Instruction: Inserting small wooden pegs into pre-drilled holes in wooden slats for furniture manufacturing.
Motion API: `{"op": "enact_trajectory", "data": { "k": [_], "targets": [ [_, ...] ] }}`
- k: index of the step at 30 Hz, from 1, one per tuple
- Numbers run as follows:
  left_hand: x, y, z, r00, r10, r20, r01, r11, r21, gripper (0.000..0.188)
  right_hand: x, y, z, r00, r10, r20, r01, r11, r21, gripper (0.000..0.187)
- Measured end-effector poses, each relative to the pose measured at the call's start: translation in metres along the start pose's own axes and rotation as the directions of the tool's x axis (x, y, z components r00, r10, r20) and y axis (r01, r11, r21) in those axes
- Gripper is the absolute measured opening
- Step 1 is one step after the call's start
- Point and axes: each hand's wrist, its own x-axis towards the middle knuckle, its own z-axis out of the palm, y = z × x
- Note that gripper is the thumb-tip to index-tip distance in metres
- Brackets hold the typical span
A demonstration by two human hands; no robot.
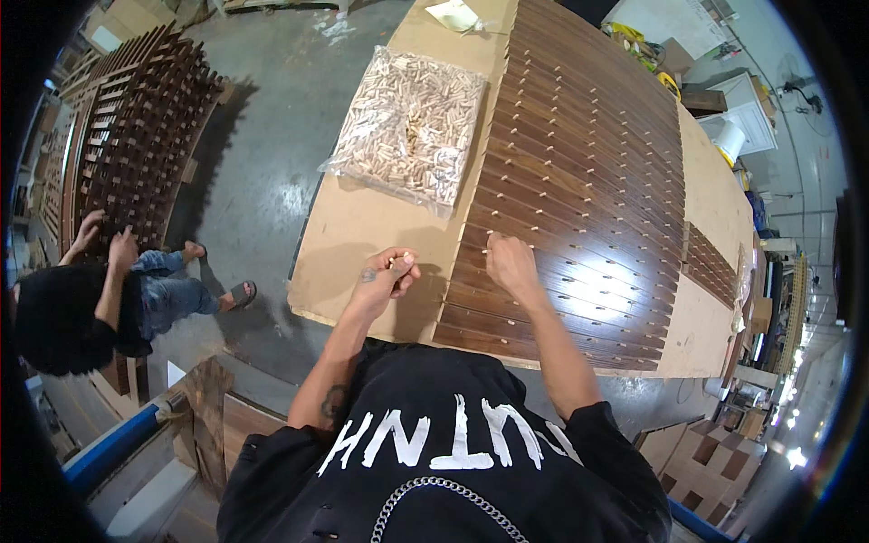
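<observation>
Dark brown wooden slats (579,181) lie side by side on the worktable, with rows of short pale dowels (589,171) standing out of them. My right hand (512,264) is over the slats near their left edge, its fingers pinched around a small wooden dowel at the surface. Left of the slats, my left hand (387,276) is curled closed above the bare board, with pale dowel ends just showing at the thumb. Beyond it lies a clear plastic bag (412,127) full of loose wooden dowels.
The tan board (348,235) forms the tabletop. A small stack of brown slats (709,264) lies on its right side. On the left, another person (81,308) reaches to a tall stack of slatted wood (136,136). Cardboard boxes (715,462) stand at the lower right.
</observation>
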Motion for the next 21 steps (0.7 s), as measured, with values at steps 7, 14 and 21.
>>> {"op": "enact_trajectory", "data": {
  "k": [7, 14, 21],
  "targets": [
    [0.010, 0.001, 0.023, 0.996, -0.019, 0.088, 0.015, 0.999, 0.049, 0.022, 0.001, 0.000, 0.010, 0.991, -0.080, 0.107, 0.093, 0.989, -0.119, 0.017],
    [0.028, -0.013, 0.038, 0.971, -0.048, 0.235, 0.006, 0.985, 0.175, 0.028, -0.027, -0.007, 0.007, 0.982, 0.060, -0.181, -0.010, 0.965, 0.262, 0.028],
    [0.040, -0.020, 0.043, 0.757, -0.423, 0.499, 0.289, 0.901, 0.325, 0.034, -0.074, -0.010, 0.031, 0.974, 0.088, 0.210, -0.222, 0.167, 0.961, 0.026]
  ]
}}
